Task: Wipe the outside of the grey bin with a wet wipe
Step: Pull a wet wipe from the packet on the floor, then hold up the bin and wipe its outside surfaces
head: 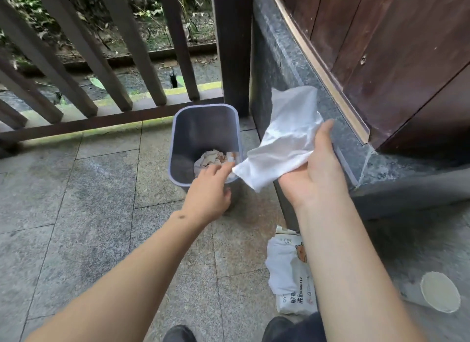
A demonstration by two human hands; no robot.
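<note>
We stand on a floor of grey stone tiles (84, 214) in daylight. Far ahead, a dark slatted railing (101, 69) runs across, with greenery and a paved strip beyond. To the right, a speckled stone ledge (300, 69) borders dark wooden panelling (394, 49).

1 bin (203, 128), 1 wipe (287, 138), 1 wipe pack (290, 273) (partly hidden), 1 cup (440, 292), 2 hands.
</note>
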